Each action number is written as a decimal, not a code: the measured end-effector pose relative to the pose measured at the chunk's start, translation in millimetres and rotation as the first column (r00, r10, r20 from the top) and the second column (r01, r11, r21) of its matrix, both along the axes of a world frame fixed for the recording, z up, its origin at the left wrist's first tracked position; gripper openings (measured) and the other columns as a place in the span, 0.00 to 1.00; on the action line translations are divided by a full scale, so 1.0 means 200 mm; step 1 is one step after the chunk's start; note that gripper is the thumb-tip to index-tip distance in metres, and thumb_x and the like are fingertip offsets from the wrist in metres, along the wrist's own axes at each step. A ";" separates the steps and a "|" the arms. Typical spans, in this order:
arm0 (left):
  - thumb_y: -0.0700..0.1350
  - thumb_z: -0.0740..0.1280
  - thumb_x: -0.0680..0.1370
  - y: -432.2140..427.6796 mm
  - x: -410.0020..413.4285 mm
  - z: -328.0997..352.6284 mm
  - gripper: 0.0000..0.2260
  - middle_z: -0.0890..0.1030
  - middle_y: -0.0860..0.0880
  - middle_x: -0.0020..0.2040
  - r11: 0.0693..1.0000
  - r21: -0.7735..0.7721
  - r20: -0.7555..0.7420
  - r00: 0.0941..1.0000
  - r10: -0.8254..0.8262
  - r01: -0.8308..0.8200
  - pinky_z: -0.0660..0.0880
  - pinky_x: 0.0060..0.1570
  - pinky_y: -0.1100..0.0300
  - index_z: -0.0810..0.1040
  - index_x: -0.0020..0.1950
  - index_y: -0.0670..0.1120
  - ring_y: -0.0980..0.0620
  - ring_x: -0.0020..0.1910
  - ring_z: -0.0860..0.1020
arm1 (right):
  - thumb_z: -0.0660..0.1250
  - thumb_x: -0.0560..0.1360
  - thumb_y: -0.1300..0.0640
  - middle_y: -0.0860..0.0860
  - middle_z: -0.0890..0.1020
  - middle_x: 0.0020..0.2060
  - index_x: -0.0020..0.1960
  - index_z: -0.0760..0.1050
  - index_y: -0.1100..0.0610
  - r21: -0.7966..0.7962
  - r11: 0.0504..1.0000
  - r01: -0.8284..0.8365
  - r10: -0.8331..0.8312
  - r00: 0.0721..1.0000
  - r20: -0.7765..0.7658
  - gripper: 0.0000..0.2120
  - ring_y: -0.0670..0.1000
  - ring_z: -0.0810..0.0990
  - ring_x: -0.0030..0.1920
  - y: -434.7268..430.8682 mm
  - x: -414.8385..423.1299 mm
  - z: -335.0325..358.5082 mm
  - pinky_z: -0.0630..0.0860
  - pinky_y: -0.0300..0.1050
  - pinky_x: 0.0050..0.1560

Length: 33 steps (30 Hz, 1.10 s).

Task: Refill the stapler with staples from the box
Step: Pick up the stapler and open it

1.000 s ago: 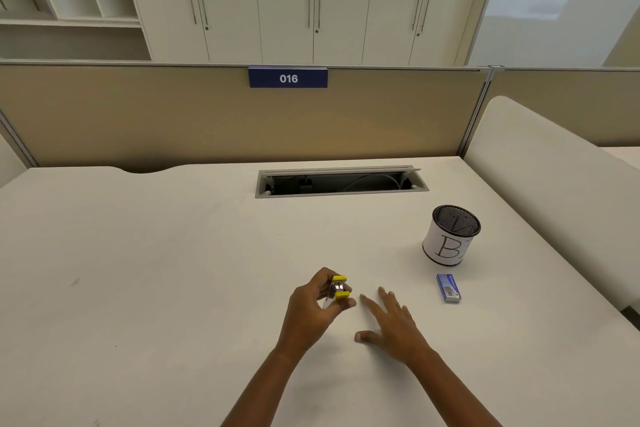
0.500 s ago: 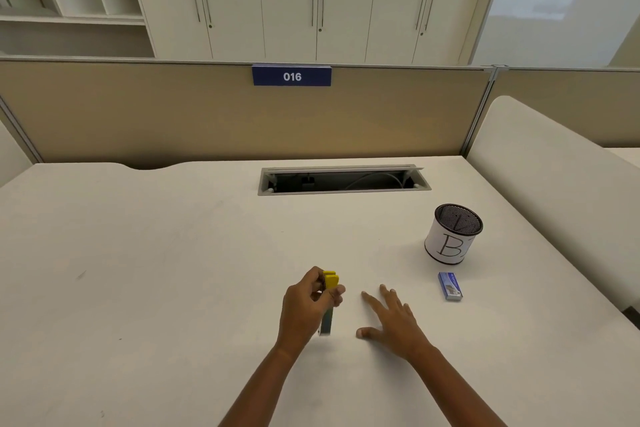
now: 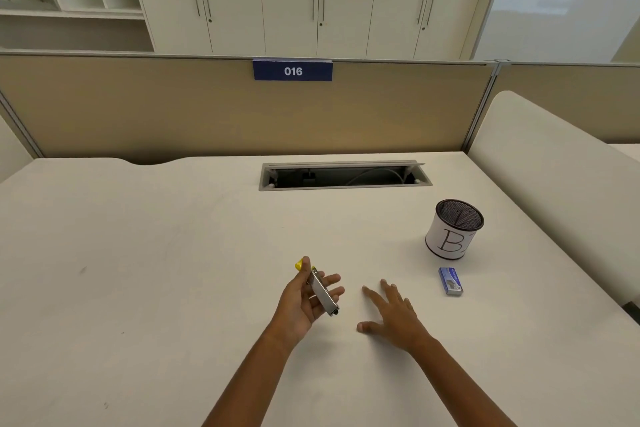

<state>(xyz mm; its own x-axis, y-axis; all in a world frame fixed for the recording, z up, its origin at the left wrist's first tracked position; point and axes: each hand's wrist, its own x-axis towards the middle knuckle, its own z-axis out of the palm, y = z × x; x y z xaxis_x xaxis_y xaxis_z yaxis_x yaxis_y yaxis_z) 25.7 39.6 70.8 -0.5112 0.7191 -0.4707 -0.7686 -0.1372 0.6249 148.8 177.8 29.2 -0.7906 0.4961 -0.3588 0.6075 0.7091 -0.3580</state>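
Above the desk (image 3: 173,253) my left hand (image 3: 302,305) grips the stapler (image 3: 322,292); my right hand (image 3: 394,317) lies flat with fingers spread; the box (image 3: 450,281) is untouched, so I think refilling is not begun.

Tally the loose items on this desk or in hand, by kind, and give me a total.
stapler, held in the left hand: 1
staple box, blue: 1
mesh cup marked B: 1
Total: 3
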 end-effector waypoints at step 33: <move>0.45 0.50 0.82 0.11 0.10 -0.04 0.13 0.79 0.50 0.38 0.896 -0.445 -0.535 0.807 -0.250 -0.017 0.77 0.27 0.66 0.72 0.49 0.44 0.58 0.24 0.80 | 0.68 0.73 0.58 0.54 0.80 0.39 0.44 0.75 0.59 -0.561 0.815 0.143 -0.481 0.707 -0.518 0.04 0.50 0.80 0.37 -0.20 -0.20 0.22 0.76 0.30 0.32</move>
